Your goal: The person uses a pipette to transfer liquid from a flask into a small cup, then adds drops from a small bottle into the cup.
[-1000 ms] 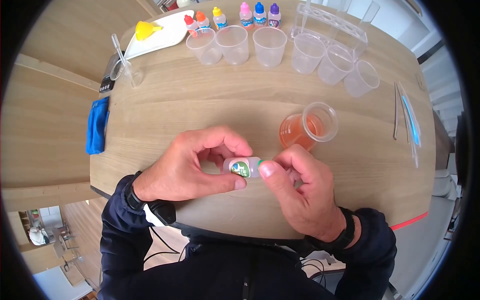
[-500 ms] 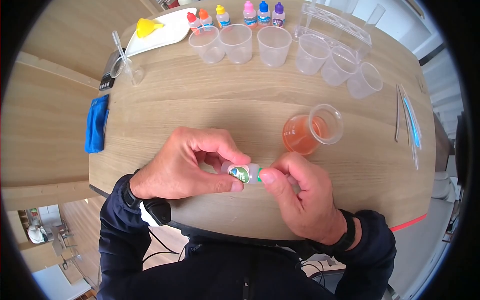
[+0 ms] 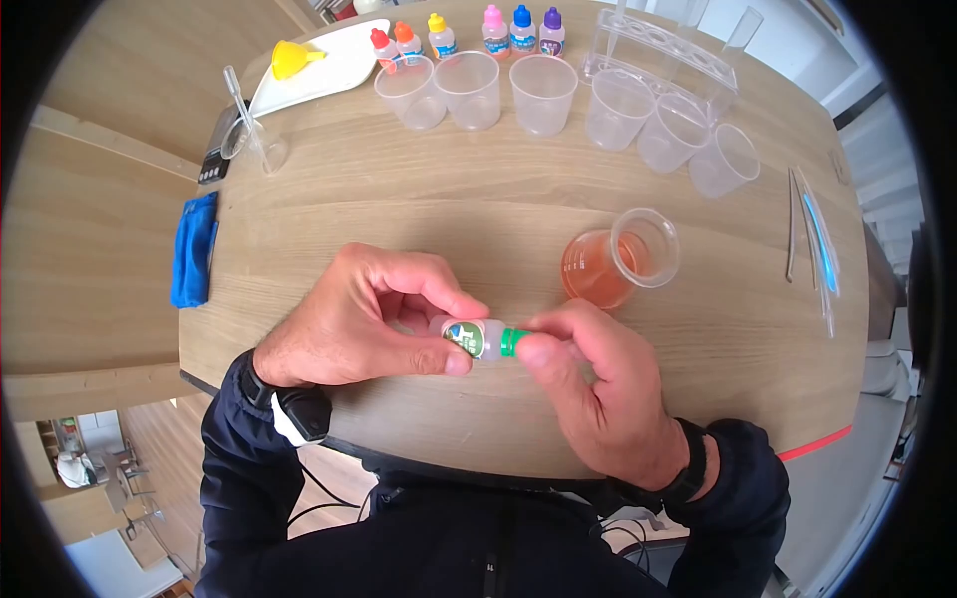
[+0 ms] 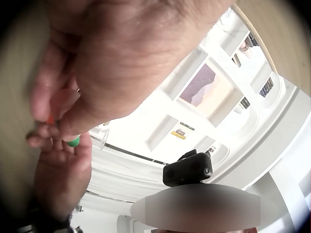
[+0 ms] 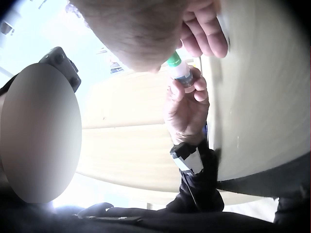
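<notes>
In the head view a small dropper bottle [image 3: 466, 339] with a green-and-white label lies sideways between the two hands. My left hand [image 3: 344, 324] grips its clear body between thumb and fingers. At the other end, the thumb and index finger of my right hand [image 3: 603, 389] pinch the tip of its green cap [image 3: 512, 343], whose wider base is bare. The right wrist view shows the bottle [image 5: 183, 76] from below, its cap [image 5: 174, 59] pointing up toward the right hand. Just beyond the right hand stands a glass flask [image 3: 596, 267] of orange liquid.
Clear plastic cups [image 3: 543, 95] stand in a row across the back. Behind them are small bottles with coloured caps [image 3: 495, 32] and a test tube rack [image 3: 663, 50]. A white tray [image 3: 344, 70] bears a yellow funnel [image 3: 290, 60]. A blue cloth [image 3: 194, 249] lies left, thin tools [image 3: 819, 239] right.
The left hand and bottle have shifted slightly left, and more of the green cap shows between the hands. The right fingers have moved from around the cap to its tip end.
</notes>
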Action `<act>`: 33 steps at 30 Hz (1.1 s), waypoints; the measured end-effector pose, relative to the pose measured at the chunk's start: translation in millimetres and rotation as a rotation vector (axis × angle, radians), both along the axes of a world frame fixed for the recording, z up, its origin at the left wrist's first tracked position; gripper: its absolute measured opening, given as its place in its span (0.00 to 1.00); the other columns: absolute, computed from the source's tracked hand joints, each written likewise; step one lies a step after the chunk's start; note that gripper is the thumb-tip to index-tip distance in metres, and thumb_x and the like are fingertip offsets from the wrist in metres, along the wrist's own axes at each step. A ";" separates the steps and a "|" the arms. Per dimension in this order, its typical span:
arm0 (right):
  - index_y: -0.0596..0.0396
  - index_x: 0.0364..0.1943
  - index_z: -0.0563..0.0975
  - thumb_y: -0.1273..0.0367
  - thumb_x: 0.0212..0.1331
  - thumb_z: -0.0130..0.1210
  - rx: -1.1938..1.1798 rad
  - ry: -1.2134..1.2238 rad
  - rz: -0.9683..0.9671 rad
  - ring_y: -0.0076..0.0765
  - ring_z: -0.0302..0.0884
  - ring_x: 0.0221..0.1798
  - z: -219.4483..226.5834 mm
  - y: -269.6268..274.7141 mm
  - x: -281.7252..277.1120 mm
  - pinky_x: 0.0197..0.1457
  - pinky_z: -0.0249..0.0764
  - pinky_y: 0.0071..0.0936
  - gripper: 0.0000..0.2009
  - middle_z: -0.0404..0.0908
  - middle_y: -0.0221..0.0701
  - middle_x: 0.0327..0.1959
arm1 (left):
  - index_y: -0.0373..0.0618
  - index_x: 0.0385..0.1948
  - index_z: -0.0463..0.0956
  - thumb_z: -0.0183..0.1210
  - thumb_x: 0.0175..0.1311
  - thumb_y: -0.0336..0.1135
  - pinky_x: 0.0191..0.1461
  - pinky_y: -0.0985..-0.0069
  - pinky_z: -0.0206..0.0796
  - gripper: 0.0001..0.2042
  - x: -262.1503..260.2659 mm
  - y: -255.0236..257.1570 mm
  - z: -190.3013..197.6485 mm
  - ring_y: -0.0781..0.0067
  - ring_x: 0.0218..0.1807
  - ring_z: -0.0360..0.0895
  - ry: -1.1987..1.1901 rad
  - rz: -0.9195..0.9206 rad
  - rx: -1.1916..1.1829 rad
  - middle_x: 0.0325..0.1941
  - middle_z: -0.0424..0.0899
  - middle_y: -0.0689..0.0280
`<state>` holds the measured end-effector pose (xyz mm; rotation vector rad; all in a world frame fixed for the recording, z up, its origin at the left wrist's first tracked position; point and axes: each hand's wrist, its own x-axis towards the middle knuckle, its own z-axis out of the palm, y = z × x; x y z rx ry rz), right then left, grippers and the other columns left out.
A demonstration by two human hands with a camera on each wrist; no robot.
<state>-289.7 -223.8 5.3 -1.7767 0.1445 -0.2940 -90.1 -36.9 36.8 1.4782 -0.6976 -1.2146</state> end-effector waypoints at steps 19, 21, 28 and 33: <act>0.62 0.54 0.83 0.77 0.69 0.70 0.072 0.007 -0.015 0.35 0.87 0.39 2.3 4.6 4.8 0.42 0.85 0.30 0.13 0.85 0.38 0.45 | 0.34 0.49 0.90 0.79 0.55 0.13 0.57 0.74 0.79 0.19 2.7 1.0 -2.5 0.74 0.52 0.86 -0.030 -0.023 -0.006 0.48 0.90 0.62; 0.62 0.55 0.83 0.78 0.69 0.70 0.056 0.003 0.021 0.35 0.87 0.39 -3.3 2.0 3.2 0.43 0.85 0.30 0.13 0.85 0.39 0.45 | 0.34 0.49 0.90 0.79 0.55 0.13 0.58 0.75 0.79 0.19 2.6 0.9 -2.3 0.74 0.52 0.86 -0.043 -0.030 0.014 0.48 0.90 0.62; 0.60 0.55 0.82 0.79 0.70 0.68 -0.026 -0.216 -0.074 0.34 0.86 0.41 -5.1 5.7 6.6 0.44 0.85 0.30 0.12 0.85 0.38 0.45 | 0.33 0.49 0.89 0.79 0.56 0.15 0.54 0.73 0.82 0.18 11.8 5.7 6.2 0.69 0.48 0.89 -0.020 0.046 -0.006 0.48 0.90 0.59; 0.59 0.53 0.81 0.78 0.70 0.67 0.041 -0.108 0.028 0.36 0.86 0.41 -7.4 7.6 4.6 0.44 0.84 0.32 0.11 0.83 0.37 0.43 | 0.33 0.50 0.87 0.79 0.58 0.17 0.51 0.70 0.84 0.18 24.0 10.9 17.7 0.67 0.46 0.90 -0.083 0.163 -0.038 0.46 0.89 0.58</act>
